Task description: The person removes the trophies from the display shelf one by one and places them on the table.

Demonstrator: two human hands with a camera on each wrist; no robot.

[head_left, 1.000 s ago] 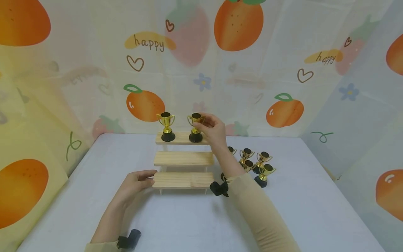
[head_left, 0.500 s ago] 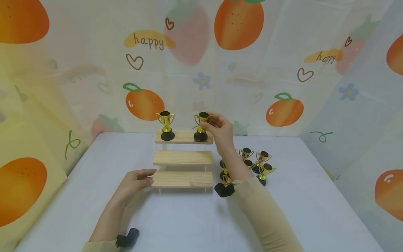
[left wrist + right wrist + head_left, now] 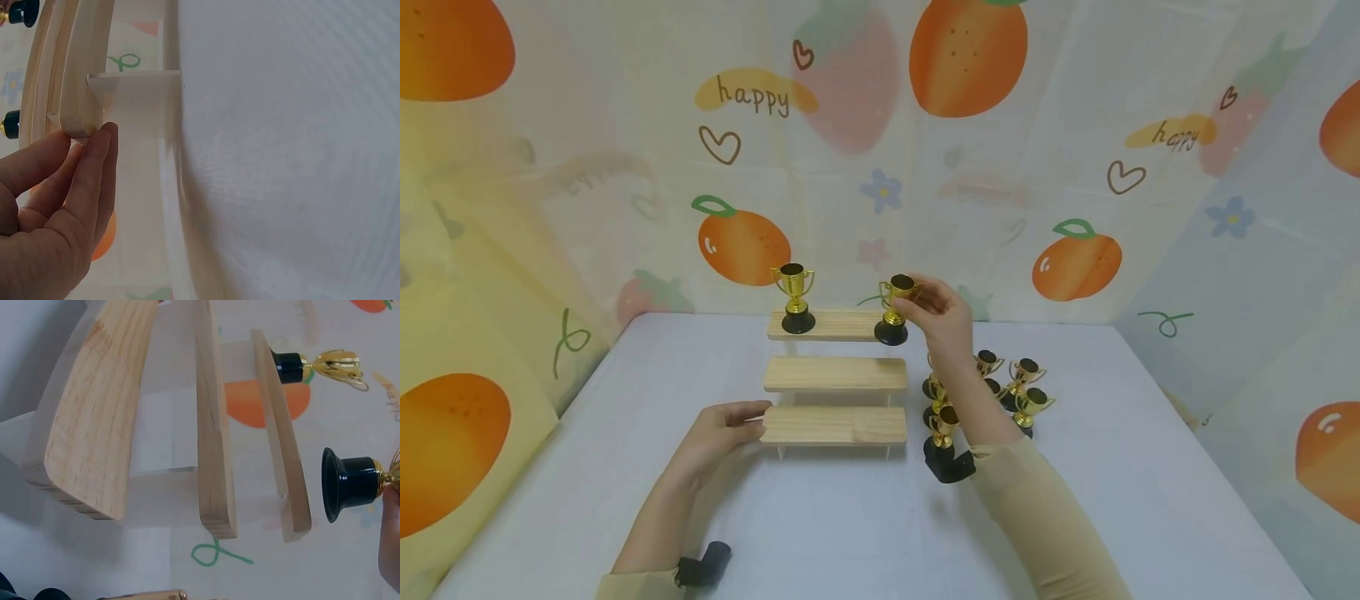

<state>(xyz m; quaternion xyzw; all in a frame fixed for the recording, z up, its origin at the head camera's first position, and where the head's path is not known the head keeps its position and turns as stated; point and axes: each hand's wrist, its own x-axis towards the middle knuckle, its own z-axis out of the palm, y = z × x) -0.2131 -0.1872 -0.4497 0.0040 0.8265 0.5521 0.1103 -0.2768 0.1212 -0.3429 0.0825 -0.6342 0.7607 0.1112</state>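
Observation:
A three-tier wooden display stand (image 3: pixel 835 375) has pale boards on thin, clear-looking supports. My left hand (image 3: pixel 718 437) pinches the left end of its lowest board (image 3: pixel 81 94), thumb on one face and fingers on the other. My right hand (image 3: pixel 947 325) holds a small gold trophy cup (image 3: pixel 898 292) by its upper part, near the top board's right end. In the right wrist view a gap shows between its black base (image 3: pixel 353 481) and the top board (image 3: pixel 281 431); the cup leans slightly. A second trophy (image 3: pixel 795 292) stands upright at the top board's left end.
Several more gold trophies (image 3: pixel 1028 371) stand on the white tabletop (image 3: pixel 850 525) right of the stand, partly hidden behind my right forearm. A fruit-printed cloth (image 3: pixel 842 208) hangs close behind the stand.
My right hand has carried its trophy rightward along the top board, and the cup now tilts and sits closer to the viewer. The left hand keeps its grip on the lowest board.

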